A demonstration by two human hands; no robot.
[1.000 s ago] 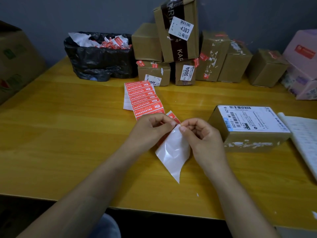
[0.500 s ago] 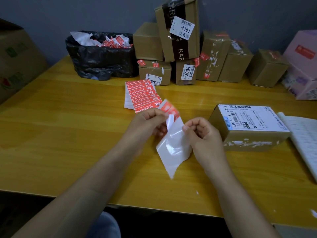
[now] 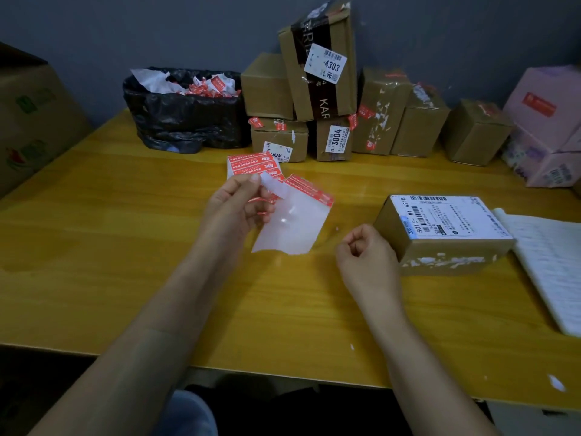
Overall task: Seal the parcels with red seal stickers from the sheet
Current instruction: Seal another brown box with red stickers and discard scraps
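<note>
Your left hand [image 3: 234, 209] pinches the sheet [image 3: 292, 225]; right hand [image 3: 366, 259] curled, empty. Bin bag [image 3: 185, 121], upper left, holds scraps [image 3: 209, 86].

A glossy yellow wood-grain table [image 3: 94, 247] stands against a plain blue-grey wall [image 3: 125, 26] in a dimly lit room, its front edge giving way to dark shadow below.

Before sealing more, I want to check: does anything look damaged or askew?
Yes. The near parcel has torn white patches on its front face, and the tall box at the back stands tilted, not flat.
</note>
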